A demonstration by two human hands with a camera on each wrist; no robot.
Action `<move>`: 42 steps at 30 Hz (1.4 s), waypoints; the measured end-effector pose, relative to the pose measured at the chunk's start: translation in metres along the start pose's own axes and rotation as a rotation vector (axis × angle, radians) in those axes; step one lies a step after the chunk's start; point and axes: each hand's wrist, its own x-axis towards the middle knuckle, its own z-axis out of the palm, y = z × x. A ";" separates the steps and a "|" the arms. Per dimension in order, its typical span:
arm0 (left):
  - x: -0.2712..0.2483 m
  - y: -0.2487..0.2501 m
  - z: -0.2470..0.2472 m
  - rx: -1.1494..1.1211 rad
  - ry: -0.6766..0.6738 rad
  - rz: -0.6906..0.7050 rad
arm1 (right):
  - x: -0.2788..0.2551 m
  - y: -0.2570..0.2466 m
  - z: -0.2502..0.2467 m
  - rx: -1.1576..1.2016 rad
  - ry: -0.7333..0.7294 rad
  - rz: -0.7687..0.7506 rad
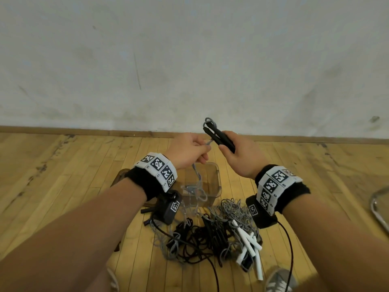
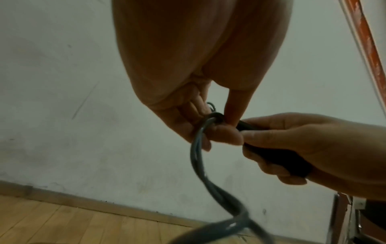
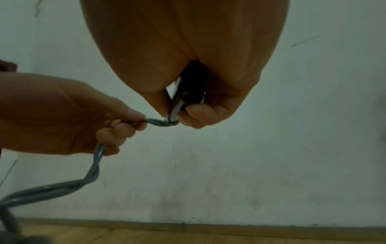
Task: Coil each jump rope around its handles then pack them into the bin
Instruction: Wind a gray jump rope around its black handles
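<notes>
The right hand (image 1: 242, 152) is clenched around a pair of black handles (image 1: 219, 138) held side by side, their far ends tilted up toward 11 o'clock, where a small loop of grey rope (image 1: 197, 178) curls over the tips. The left hand (image 1: 189, 150), just beside it at 9 o'clock, pinches that same twisted grey rope between thumb and curled fingers (image 3: 123, 130); in the right wrist view a short twisted stretch runs from that grip to the handle ends, and the rest drops below the left hand in a bend. In the left wrist view the rope passes over the left fingers and hangs down, blurred near the lens. From the head view the rope falls from the left hand into a clear plastic bin (image 1: 216, 175) standing on the wooden floor (image 1: 63, 175) directly under the hands, and part of it lies inside. At 6 o'clock from the bin, on the floor, sits a tangled heap of ropes (image 1: 210, 234): grey and black cords mixed together, with several white handles (image 1: 250, 243) at its 3 o'clock side and black handle ends (image 1: 147, 222) poking out at its 9 o'clock side. A grey shoe (image 1: 277, 279) shows at the bottom edge, and a scuffed pale wall (image 1: 189, 60) rises behind.
</notes>
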 end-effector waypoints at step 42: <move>-0.022 0.015 0.012 0.336 0.082 0.230 | -0.007 0.019 -0.021 -0.104 0.031 0.092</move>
